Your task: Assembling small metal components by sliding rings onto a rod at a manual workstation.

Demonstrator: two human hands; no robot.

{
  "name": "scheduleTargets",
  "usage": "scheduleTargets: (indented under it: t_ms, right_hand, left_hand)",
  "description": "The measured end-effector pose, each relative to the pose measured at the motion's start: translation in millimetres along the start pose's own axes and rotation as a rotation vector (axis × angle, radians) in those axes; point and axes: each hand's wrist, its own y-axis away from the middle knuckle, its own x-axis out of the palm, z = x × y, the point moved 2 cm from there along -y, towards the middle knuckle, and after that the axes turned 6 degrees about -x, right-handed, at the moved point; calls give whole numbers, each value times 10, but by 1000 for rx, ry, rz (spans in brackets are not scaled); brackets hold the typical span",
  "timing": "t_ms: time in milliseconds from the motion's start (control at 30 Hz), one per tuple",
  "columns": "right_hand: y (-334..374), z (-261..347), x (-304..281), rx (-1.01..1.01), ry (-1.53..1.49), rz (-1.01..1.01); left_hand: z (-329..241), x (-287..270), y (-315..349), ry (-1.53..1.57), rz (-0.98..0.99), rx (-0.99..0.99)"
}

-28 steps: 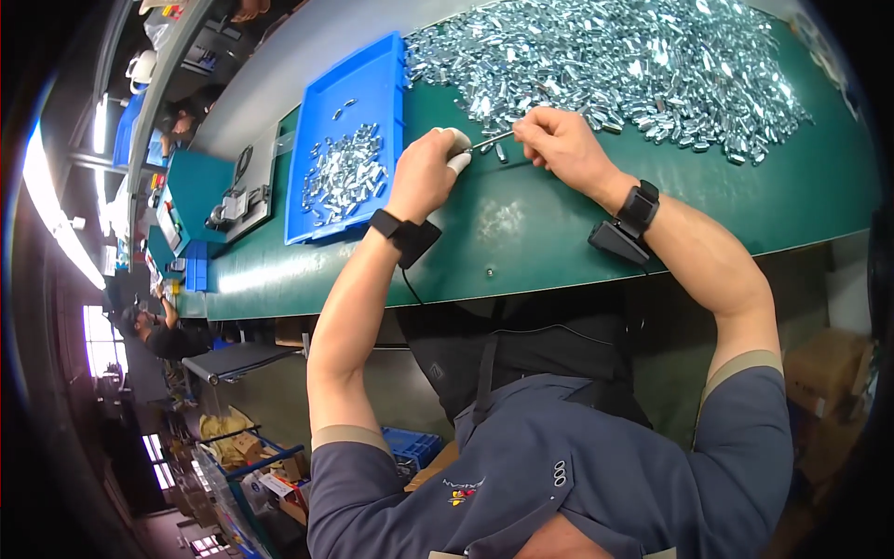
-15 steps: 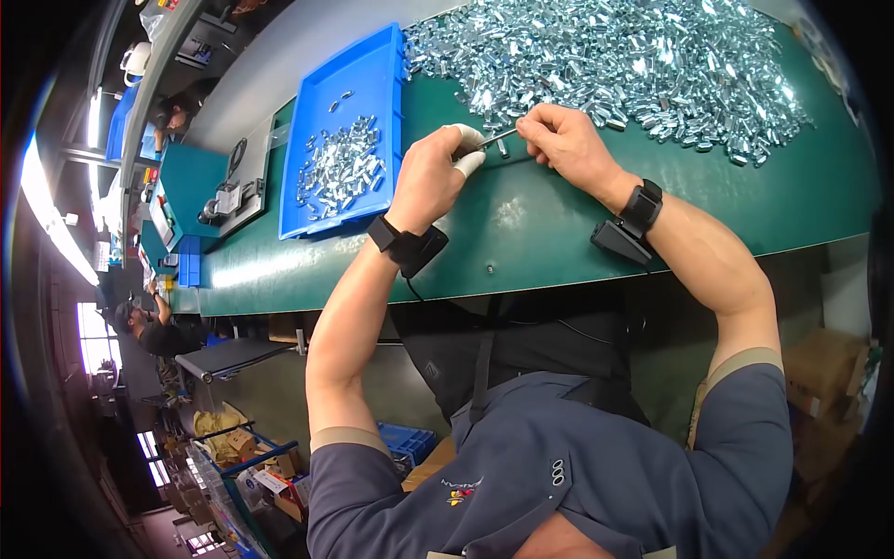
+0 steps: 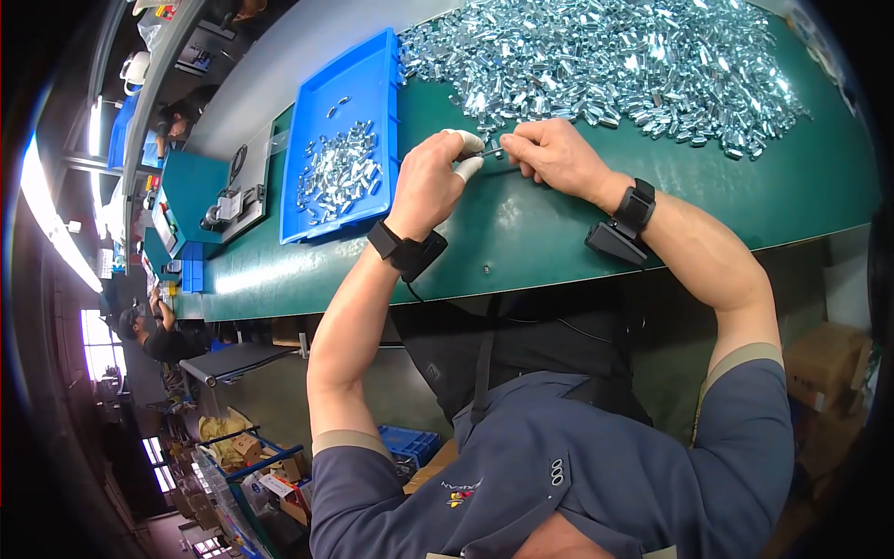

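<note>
Over the green bench, my left hand (image 3: 428,182) pinches a thin dark metal rod (image 3: 487,153) between thumb and forefinger, both wrapped in white finger covers. My right hand (image 3: 559,160) faces it from the right, thumb and fingers closed at the rod's other end. Whether a small metal piece sits in the right fingertips is too small to make out. Just beyond both hands spreads a big pile of shiny silver metal pieces (image 3: 605,70). To the left of my left hand lies a shallow blue tray (image 3: 361,79) holding several similar pieces (image 3: 343,172).
The green bench top (image 3: 559,242) ends in a front edge close to my body. Farther left are a metal fixture (image 3: 228,205) on a plate and a small blue bin (image 3: 192,267). A co-worker (image 3: 154,334) is at the far left.
My right hand has moved left and slightly nearer to me, closing the gap to my left hand. Less of the rod shows between them. My left hand stays almost in place.
</note>
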Motion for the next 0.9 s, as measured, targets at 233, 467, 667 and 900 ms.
scheduleTargets:
  t_ms: [233,467,667,900]
  right_hand:
    - [-15,-33,-18,58,12,69]
    - [-35,-110,50,-73,-1,91]
    - [-14,-74,38,-3,-32,111]
    - [-78,-82,-153,5,-104,-200]
  left_hand:
    - [12,-27,23,2,5,21]
    - [-71,14,35,36,22,84]
    - [-66,-30,55,-2,-7,74]
    - [460,-716,167,-115,-175,-5]
